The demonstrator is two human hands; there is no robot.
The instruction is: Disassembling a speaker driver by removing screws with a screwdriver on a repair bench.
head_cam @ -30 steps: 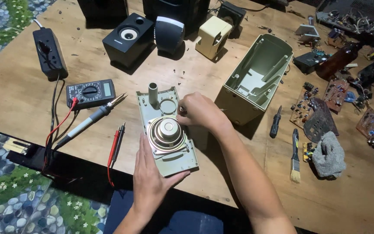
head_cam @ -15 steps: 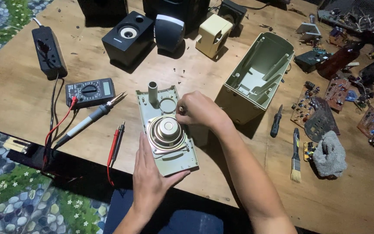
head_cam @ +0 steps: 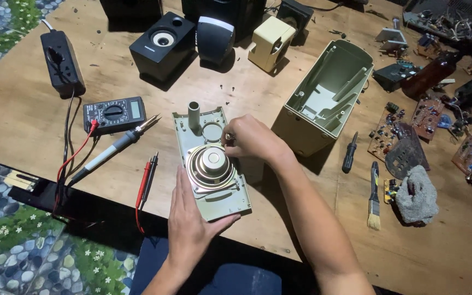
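Head view looks straight down on a wooden bench (head_cam: pixel 23 117) covered in speaker guts. Front and centre lies a pale greenish speaker front panel (head_cam: pixel 210 158), flat on its face with the back side up, near the edge closest to the person. The round speaker driver (head_cam: pixel 210 165) sits mounted in the middle of it, shiny magnet on top, with a short port tube (head_cam: pixel 194 113) standing upright at the far end and an empty round hole beside that.

Left hand (head_cam: pixel 191 224) is spread flat and cupped around the panel's near corner, thumb wrapping under the edge, basically pinning it steady. Right hand (head_cam: pixel 251 141) is curled in at the panel's right rim beside the driver, fingertips pinched on something tiny and silvery. Could be a screw, too small to say for sure.

My guess is this is the bit where the driver's fixings get worked at by hand. Whatever comes after wants a fine, steady pinch and the panel held dead still, since the driver cone side is facing down.

Matching empty cabinet shell (head_cam: pixel 326 98) lies on its side just to the right. A multimeter (head_cam: pixel 114 113) with red and black probes (head_cam: pixel 146 177), a soldering iron (head_cam: pixel 117 146), a screwdriver (head_cam: pixel 349 153) and a small brush (head_cam: pixel 374 196) lie around, with a few black speakers (head_cam: pixel 162 43) at the far side.
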